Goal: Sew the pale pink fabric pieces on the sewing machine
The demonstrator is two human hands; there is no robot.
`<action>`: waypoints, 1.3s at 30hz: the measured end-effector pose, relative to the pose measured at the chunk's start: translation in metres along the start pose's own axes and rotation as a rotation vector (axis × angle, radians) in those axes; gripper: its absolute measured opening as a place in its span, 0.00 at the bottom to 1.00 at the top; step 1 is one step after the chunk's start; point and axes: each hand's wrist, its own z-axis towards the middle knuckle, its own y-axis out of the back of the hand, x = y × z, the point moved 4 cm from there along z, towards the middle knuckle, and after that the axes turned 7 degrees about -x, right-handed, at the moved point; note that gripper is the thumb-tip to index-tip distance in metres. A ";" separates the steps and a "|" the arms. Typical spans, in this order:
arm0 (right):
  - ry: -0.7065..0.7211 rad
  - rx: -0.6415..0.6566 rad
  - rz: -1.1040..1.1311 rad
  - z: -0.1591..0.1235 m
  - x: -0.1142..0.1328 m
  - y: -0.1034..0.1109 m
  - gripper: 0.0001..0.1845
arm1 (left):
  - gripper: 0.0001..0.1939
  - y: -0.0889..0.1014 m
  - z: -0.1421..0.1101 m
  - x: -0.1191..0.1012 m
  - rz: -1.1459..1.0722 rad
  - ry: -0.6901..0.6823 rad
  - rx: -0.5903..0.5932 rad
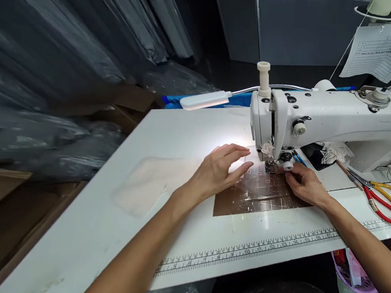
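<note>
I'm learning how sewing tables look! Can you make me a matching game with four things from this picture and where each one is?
Things:
1. left hand
2. right hand
3. scissors
4. lamp

Places:
A. lying on the table at the far right, handles red and yellow
B. flat on the table, left of the needle
C. fingers at the presser foot, under the sewing machine head
D. on a bendy neck, left of the machine

Pairs: 1-B, 2-C, 3-A, 4-D
</note>
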 end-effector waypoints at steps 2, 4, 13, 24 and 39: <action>-0.012 -0.009 0.005 0.000 0.000 0.000 0.15 | 0.15 -0.002 -0.001 -0.011 -0.035 -0.065 0.108; -0.004 -0.004 0.006 -0.001 0.001 -0.002 0.15 | 0.14 -0.009 -0.006 -0.022 -0.102 -0.138 0.218; 0.066 0.032 -0.038 -0.002 0.005 -0.003 0.15 | 0.09 -0.026 -0.025 -0.028 -0.431 -0.041 0.183; 0.379 0.207 -0.250 -0.016 0.014 -0.018 0.18 | 0.10 -0.030 -0.029 -0.025 -0.481 -0.069 0.109; 0.329 0.224 -0.228 -0.014 0.009 -0.018 0.20 | 0.13 -0.033 -0.030 -0.027 -0.366 -0.158 0.059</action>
